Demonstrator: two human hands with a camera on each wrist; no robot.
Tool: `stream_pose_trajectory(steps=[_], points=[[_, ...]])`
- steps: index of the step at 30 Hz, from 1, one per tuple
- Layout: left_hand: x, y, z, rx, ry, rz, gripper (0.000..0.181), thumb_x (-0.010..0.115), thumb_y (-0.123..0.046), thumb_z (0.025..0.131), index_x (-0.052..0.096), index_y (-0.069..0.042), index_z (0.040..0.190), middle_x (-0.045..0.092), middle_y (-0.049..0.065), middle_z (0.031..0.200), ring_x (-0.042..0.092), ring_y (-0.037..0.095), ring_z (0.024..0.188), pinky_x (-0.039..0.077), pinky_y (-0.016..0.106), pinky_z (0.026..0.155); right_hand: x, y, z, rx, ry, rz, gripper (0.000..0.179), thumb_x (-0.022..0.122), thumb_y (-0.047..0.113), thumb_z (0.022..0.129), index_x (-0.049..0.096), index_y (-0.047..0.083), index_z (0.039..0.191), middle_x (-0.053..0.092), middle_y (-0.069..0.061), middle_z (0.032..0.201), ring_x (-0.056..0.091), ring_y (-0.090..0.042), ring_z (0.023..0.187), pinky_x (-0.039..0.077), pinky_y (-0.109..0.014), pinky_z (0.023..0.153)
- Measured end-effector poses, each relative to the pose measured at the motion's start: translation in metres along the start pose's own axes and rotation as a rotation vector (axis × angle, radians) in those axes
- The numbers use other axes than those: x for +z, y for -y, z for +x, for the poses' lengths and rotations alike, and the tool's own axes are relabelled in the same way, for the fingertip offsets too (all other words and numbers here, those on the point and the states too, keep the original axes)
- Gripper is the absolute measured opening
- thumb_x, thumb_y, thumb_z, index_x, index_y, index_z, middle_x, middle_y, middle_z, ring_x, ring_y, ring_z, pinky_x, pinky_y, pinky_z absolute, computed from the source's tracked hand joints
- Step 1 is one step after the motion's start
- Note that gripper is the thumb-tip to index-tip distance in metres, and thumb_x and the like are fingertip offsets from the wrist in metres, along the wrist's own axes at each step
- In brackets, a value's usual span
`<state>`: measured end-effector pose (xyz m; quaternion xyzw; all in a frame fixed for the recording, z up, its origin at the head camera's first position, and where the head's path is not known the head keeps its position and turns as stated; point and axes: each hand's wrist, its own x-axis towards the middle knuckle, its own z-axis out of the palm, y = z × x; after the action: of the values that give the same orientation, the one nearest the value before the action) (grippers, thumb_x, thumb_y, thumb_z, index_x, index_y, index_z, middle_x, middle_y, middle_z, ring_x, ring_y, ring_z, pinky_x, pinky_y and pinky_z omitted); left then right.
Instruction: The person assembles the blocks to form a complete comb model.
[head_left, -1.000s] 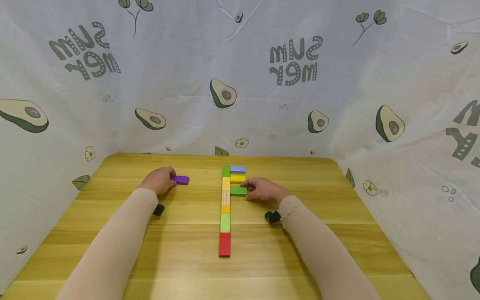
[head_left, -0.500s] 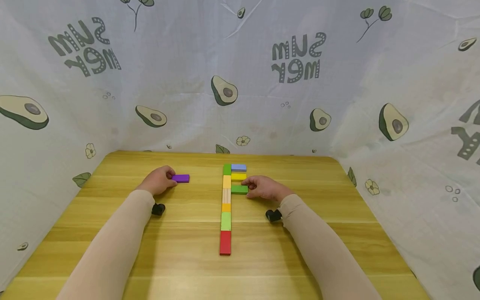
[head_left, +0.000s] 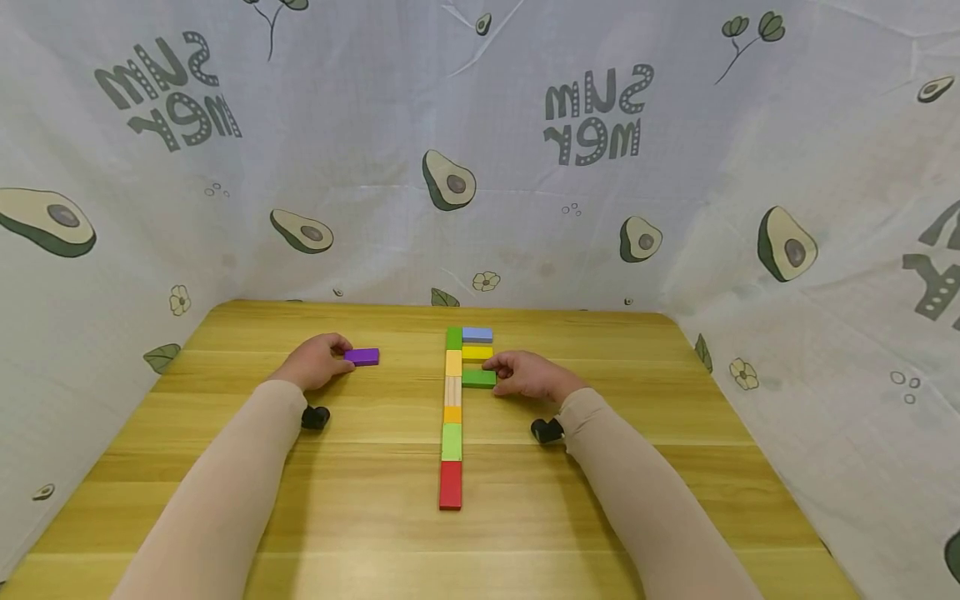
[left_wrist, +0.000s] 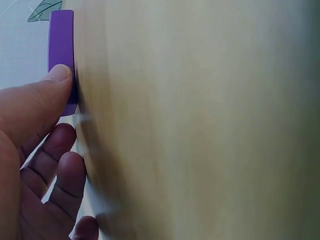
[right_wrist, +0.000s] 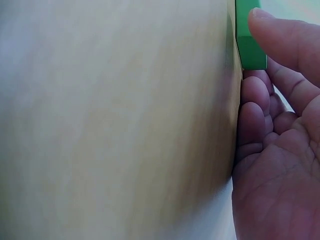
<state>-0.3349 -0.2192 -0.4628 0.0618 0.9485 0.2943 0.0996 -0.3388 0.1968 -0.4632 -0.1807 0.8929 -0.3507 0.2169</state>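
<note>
My left hand (head_left: 313,363) pinches the left end of a purple block (head_left: 363,357) on the wooden table; in the left wrist view the thumb lies on that block's near side. At the centre, my right hand (head_left: 534,375) grips the right end of a green block (head_left: 478,379) between thumb and fingers. This block's left end meets a column of blocks laid end to end: dark green (head_left: 453,338), pale orange (head_left: 453,363), striped wood (head_left: 453,391), orange (head_left: 452,414), light green (head_left: 452,442) and red (head_left: 451,485). Behind it lie a yellow block (head_left: 477,353) and a blue block (head_left: 477,335).
The wooden table (head_left: 360,517) extends around both forearms. A white cloth (head_left: 360,167) printed with avocados hangs behind it and at both sides. A black wrist camera sits under each sleeve cuff.
The view has tilted slightly, shifting the scene in the frame. Both hands keep their holds on the purple and green blocks, which have not visibly moved on the table.
</note>
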Motion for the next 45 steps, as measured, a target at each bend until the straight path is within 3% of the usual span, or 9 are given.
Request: stream_pose_trajectory(steps=[11, 17, 26, 33, 45], points=[[-0.003, 0.0, -0.006, 0.009, -0.023, -0.005, 0.043, 0.07, -0.029, 0.102, 0.063, 0.0, 0.133, 0.065, 0.023, 0.132, 0.059, 0.038, 0.119, 0.044, 0.06, 0.113, 0.0, -0.001, 0.001, -0.006, 0.007, 0.007, 0.048, 0.077, 0.012, 0.095, 0.065, 0.007, 0.14, 0.061, -0.008, 0.115, 0.052, -0.023, 0.105, 0.048, -0.035, 0.097], [-0.004, -0.008, -0.01, 0.047, -0.013, -0.021, 0.043, 0.071, -0.032, 0.101, 0.064, -0.002, 0.132, 0.068, 0.02, 0.129, 0.061, 0.035, 0.117, 0.049, 0.056, 0.108, 0.0, -0.003, 0.001, -0.021, 0.008, -0.021, 0.046, 0.075, 0.012, 0.096, 0.065, 0.006, 0.141, 0.062, -0.008, 0.117, 0.053, -0.023, 0.107, 0.049, -0.033, 0.099], [0.009, -0.037, -0.018, 0.131, 0.032, -0.057, 0.033, 0.075, -0.03, 0.099, 0.068, -0.009, 0.123, 0.07, 0.01, 0.117, 0.061, 0.027, 0.104, 0.051, 0.043, 0.095, -0.002, -0.001, 0.001, -0.002, -0.002, -0.053, 0.041, 0.071, 0.011, 0.099, 0.066, 0.01, 0.14, 0.064, -0.009, 0.119, 0.055, -0.024, 0.108, 0.049, -0.042, 0.107], [0.025, -0.068, -0.027, 0.221, 0.045, -0.026, 0.026, 0.078, -0.027, 0.097, 0.07, -0.011, 0.115, 0.07, 0.005, 0.104, 0.061, 0.021, 0.092, 0.051, 0.035, 0.083, -0.002, -0.001, 0.001, -0.011, 0.003, -0.059, 0.04, 0.069, 0.01, 0.1, 0.065, 0.009, 0.141, 0.065, -0.009, 0.12, 0.056, -0.023, 0.108, 0.049, -0.041, 0.105], [0.059, -0.109, -0.036, 0.307, 0.084, 0.002, 0.021, 0.081, -0.029, 0.094, 0.071, -0.017, 0.109, 0.07, -0.004, 0.099, 0.06, 0.016, 0.088, 0.052, 0.035, 0.085, -0.003, -0.002, 0.001, -0.007, 0.009, -0.035, 0.041, 0.07, 0.011, 0.1, 0.065, 0.009, 0.141, 0.064, -0.008, 0.121, 0.055, -0.023, 0.11, 0.049, -0.041, 0.107]])
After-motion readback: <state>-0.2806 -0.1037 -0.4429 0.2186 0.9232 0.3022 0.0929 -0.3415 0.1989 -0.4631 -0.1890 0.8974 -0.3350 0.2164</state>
